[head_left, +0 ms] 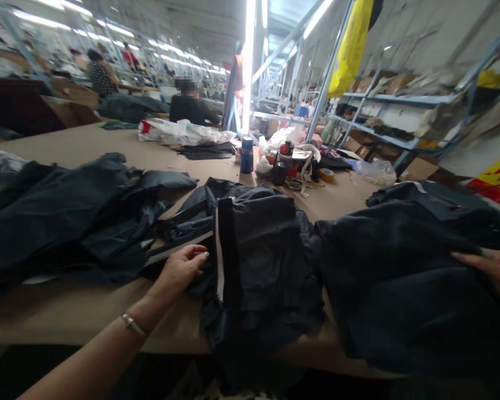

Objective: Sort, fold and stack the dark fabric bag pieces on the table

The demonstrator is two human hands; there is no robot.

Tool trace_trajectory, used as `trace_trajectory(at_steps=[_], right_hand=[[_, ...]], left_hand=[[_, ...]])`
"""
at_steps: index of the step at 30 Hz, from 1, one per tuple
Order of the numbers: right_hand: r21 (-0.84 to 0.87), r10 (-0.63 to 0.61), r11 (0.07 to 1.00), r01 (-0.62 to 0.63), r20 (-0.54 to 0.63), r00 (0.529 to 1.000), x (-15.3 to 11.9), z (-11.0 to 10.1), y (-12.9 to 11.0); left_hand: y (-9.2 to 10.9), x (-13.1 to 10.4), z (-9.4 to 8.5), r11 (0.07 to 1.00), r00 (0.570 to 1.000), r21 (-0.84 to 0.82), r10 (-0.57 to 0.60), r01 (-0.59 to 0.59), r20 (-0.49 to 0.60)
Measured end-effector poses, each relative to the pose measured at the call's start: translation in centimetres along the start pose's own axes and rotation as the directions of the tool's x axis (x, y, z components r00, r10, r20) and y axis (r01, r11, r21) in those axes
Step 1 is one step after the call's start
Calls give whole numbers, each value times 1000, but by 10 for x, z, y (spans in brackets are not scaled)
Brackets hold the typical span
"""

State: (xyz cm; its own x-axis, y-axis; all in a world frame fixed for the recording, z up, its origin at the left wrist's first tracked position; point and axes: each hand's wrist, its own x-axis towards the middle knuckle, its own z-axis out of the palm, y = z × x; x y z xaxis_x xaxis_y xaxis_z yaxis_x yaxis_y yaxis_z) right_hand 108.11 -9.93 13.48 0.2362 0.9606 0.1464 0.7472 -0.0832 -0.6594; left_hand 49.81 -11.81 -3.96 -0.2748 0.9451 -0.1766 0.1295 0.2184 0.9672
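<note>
A dark garment piece (266, 250) with a black band and a white strip along its left side lies in front of me, partly over the table's front edge. My left hand (185, 266), with a bracelet on the wrist, is just left of the white strip. Its fingers are loosely bent and slightly apart, with no cloth visible between them. At the right edge of the view, my right hand (489, 266) grips a dark cloth piece (391, 272), which spreads out toward the middle. Part of that hand is cut off by the frame.
A heap of dark garments (66, 216) covers the table's left side. A folded stack (445, 205) sits at the right. Farther back are a blue bottle (246, 155), a tape roll (326, 175) and plastic bags (187, 132). A person in black (191, 108) sits beyond the table.
</note>
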Motion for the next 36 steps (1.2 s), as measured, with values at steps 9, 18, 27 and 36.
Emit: trace_trajectory(at_steps=[9, 18, 27, 36], right_hand=[[-149, -211, 962, 226, 115, 971, -22, 99, -37], [530, -471, 823, 207, 430, 771, -112, 307, -181], [679, -359, 732, -56, 454, 816, -111, 344, -156], [682, -371, 624, -381, 688, 624, -126, 336, -174]], left_hand=[[3, 11, 24, 994, 993, -75, -67, 74, 93], [44, -47, 58, 972, 954, -72, 232, -222, 190], [23, -59, 76, 981, 976, -105, 176, -163, 127], [35, -62, 63, 887, 940, -428, -16, 170, 341]])
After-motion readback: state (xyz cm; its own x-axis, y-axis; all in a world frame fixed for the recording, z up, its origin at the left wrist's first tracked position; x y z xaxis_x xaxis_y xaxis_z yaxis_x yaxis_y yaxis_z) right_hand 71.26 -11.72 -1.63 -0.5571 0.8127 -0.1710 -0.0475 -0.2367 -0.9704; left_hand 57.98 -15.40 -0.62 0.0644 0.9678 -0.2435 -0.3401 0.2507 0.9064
